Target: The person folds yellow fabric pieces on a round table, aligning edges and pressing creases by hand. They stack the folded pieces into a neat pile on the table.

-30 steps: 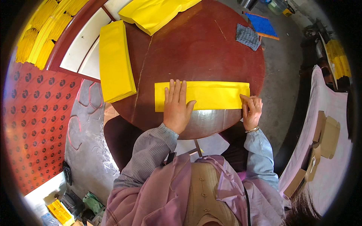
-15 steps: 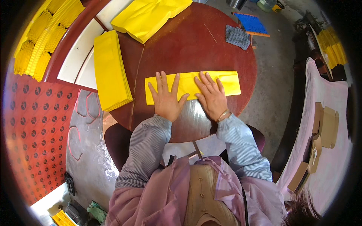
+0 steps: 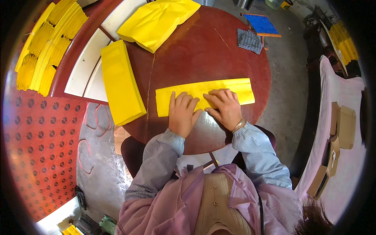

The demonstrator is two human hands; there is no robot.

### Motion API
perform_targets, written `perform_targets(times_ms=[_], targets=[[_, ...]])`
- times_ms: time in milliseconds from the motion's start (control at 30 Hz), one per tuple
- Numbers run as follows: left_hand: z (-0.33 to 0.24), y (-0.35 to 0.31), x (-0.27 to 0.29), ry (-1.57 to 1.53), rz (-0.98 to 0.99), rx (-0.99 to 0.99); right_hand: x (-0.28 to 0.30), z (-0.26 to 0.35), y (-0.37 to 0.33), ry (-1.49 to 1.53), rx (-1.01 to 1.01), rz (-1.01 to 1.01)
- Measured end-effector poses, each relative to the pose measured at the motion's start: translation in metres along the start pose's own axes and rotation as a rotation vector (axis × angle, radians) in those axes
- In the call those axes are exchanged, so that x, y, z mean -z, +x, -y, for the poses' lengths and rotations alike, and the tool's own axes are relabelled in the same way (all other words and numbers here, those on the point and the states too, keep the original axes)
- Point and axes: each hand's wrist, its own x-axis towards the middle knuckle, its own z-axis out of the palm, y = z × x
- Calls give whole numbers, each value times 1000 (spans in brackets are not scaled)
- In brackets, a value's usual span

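Note:
A long folded yellow sheet [image 3: 244,91] lies flat near the front of the round red-brown table [image 3: 188,58]. On its left part rests my left hand [image 3: 182,117], fingers bent a little and apart, thumb out to the side. My right hand [image 3: 226,111] bears on the sheet right of the middle, with its fingers bent and its thumb apart by the near edge. Neither hand has lifted the sheet. A neat stack of folded yellow sheets [image 3: 120,82] sits to the left, and a larger, looser yellow piece [image 3: 158,23] lies at the far left of the table.
Bundles of yellow folded pieces [image 3: 51,43] stand on a red-framed piece of furniture at far left. A grey cloth [image 3: 249,40] lies at the table's right rim, beside a blue-topped stool [image 3: 263,24]. At right, opened cardboard boxes [image 3: 346,127] rest on a pale pink cover [image 3: 344,172].
Both hands have drawn back from the sheet's far edge toward its near edge. Their fingers, stretched flat before, are now bent. The view has shifted slightly.

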Motion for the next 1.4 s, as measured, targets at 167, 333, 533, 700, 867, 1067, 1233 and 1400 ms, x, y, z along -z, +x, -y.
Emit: perform_targets(times_ms=[167, 333, 533, 700, 867, 1067, 1233, 1400], targets=[[5, -16, 14, 7, -47, -30, 2, -4, -14, 31, 3, -76], [3, -22, 19, -47, -44, 16, -2, 2, -22, 75, -13, -167], [15, 6, 27, -40, -82, -92, -2, 10, -18, 67, -46, -157], [18, 19, 29, 23, 121, 23, -16, 24, 2, 107, 38, -163], [23, 27, 26, -127, -6, -8, -21, 34, 2, 137, 51, -93], [28, 15, 18, -68, -23, 12, -12, 34, -13, 148, 47, -37], [14, -3, 18, 45, -62, 76, -9, 36, -13, 173, 15, -73], [3, -7, 21, 153, -229, 89, -12, 38, -8, 109, 12, -91]])
